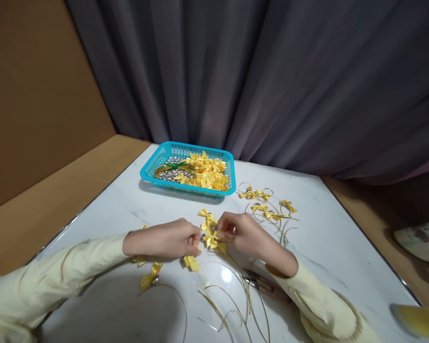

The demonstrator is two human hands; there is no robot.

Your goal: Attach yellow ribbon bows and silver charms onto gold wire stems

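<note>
Above the middle of the table, my left hand [169,238] is closed, its fingertips pressed together. Whatever it pinches is hidden; a yellow ribbon bow [191,263] lies just below it. My right hand [245,233] has thumb and finger curled into a pinch at the edge of a cluster of yellow bows [211,231]. I cannot make out what is between those fingers. Small silvery beads show among these bows. Another yellow bow [151,276] with a silvery bead lies nearer me on the left. Further bows are partly covered by my left wrist.
A blue plastic basket [188,189] at the back holds yellow bows, silvery beads and a green-tied gold bundle. Bows on curled gold wires [268,212] lie to the right. Loose gold wires [248,295] spread in front, beside a dark tool [266,284] partly under my right forearm.
</note>
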